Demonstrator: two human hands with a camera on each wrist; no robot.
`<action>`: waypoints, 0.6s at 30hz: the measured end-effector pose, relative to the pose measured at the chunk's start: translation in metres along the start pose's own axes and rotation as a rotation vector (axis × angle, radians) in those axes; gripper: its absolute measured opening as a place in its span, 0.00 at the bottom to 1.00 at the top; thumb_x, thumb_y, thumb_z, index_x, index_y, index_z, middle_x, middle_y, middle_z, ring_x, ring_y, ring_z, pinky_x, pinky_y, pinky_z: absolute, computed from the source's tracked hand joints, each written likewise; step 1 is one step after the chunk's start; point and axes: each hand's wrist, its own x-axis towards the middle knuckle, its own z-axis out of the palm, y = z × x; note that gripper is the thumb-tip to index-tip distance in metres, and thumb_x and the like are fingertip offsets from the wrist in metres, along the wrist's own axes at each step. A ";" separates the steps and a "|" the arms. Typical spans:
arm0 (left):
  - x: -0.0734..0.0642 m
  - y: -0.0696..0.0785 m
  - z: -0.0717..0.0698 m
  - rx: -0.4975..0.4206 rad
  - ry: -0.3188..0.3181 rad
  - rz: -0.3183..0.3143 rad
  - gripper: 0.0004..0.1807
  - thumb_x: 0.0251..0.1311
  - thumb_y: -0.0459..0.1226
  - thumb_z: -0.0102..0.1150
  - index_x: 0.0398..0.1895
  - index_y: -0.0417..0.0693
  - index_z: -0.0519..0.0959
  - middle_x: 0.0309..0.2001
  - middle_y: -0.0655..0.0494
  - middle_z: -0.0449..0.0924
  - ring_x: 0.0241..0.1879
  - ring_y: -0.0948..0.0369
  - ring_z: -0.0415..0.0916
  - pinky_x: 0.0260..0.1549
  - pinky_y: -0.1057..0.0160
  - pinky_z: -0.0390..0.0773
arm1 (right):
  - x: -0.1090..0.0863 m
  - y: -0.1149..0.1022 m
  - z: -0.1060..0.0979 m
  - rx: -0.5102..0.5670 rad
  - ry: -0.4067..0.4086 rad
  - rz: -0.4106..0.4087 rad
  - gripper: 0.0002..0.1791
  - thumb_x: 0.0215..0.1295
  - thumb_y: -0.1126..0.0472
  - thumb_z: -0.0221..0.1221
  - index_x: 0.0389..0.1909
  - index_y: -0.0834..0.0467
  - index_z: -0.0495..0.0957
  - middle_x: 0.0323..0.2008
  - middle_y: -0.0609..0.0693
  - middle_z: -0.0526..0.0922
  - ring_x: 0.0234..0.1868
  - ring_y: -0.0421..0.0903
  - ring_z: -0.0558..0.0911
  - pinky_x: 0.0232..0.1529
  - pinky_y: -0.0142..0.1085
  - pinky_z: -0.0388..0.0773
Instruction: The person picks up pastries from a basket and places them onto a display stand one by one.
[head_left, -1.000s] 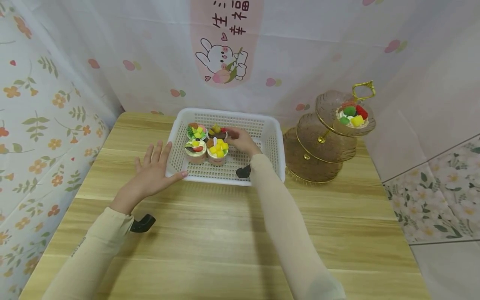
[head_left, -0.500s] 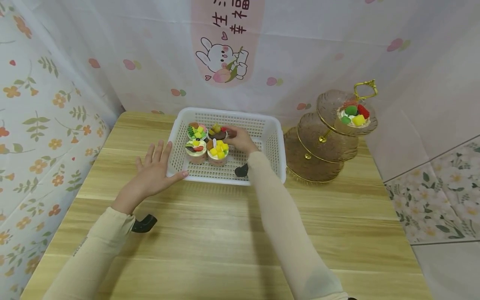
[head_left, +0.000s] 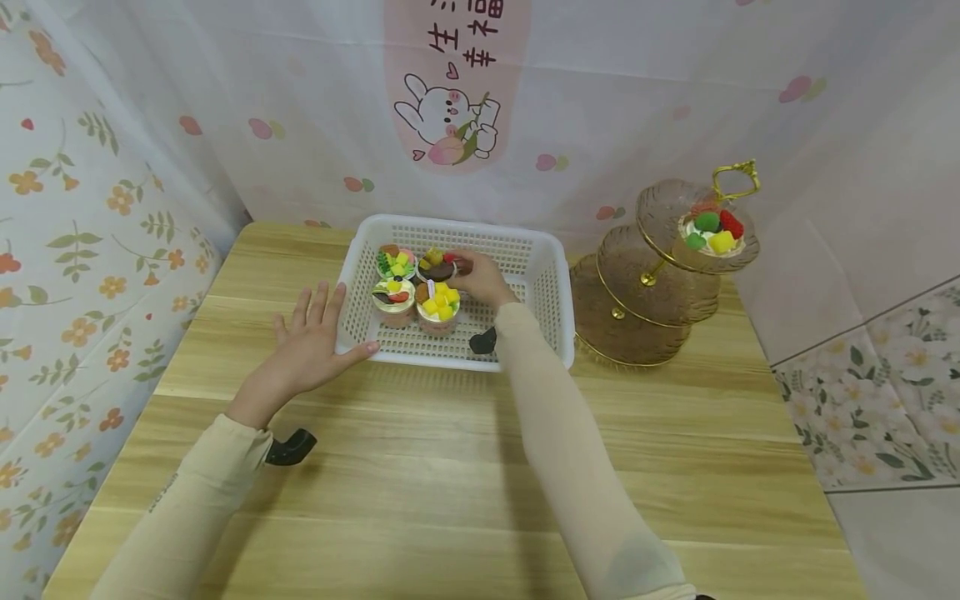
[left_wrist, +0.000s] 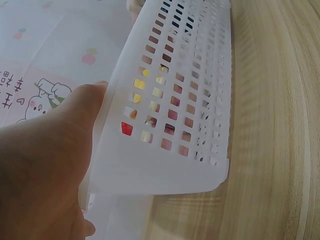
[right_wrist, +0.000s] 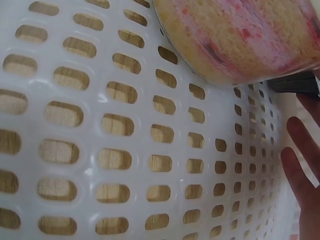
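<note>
A white plastic basket (head_left: 517, 333) holds several small dessert cups with fruit toppings. My right hand (head_left: 483, 279) reaches inside and grips the chocolate-topped dessert cup (head_left: 433, 270) at the back right of the group. In front of that one stands a cup with yellow cubes (head_left: 437, 310); its pink and sponge layers fill the top of the right wrist view. To the left are a cup with green and yellow pieces (head_left: 395, 263) and a cream-topped cup (head_left: 393, 302). My left hand (head_left: 307, 337) lies with fingers spread at the basket's left side, thumb on the rim.
A three-tier brown clear stand (head_left: 637, 308) with gold trim stands right of the basket. On its top tier sits another fruit-topped dessert cup (head_left: 712, 237). Everything rests on a wooden table (head_left: 420, 475), with a printed curtain (head_left: 300, 108) behind.
Almost nothing differs. My right hand stays at the chocolate-topped cup and the left at the basket's side; the whole view shifts very slightly.
</note>
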 end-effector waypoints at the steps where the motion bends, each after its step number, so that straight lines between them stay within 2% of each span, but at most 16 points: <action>1: 0.000 0.000 0.000 -0.001 0.002 0.000 0.60 0.61 0.71 0.45 0.80 0.47 0.29 0.79 0.36 0.23 0.77 0.33 0.21 0.62 0.18 0.32 | 0.000 0.000 0.000 -0.007 0.002 -0.004 0.34 0.62 0.62 0.65 0.70 0.50 0.69 0.65 0.53 0.76 0.64 0.50 0.76 0.62 0.43 0.77; 11: -0.001 0.001 0.000 0.001 0.002 0.001 0.60 0.61 0.71 0.44 0.80 0.47 0.29 0.79 0.36 0.23 0.77 0.33 0.21 0.61 0.18 0.33 | 0.001 0.001 0.001 0.026 0.032 -0.012 0.31 0.60 0.63 0.67 0.66 0.51 0.74 0.63 0.54 0.78 0.61 0.51 0.78 0.58 0.43 0.79; 18: 0.000 0.002 -0.001 -0.012 -0.004 0.004 0.60 0.62 0.70 0.45 0.80 0.46 0.29 0.79 0.37 0.21 0.77 0.32 0.21 0.61 0.18 0.32 | -0.001 0.000 -0.003 0.024 0.060 -0.026 0.33 0.55 0.60 0.70 0.64 0.50 0.75 0.58 0.53 0.81 0.57 0.49 0.80 0.57 0.43 0.80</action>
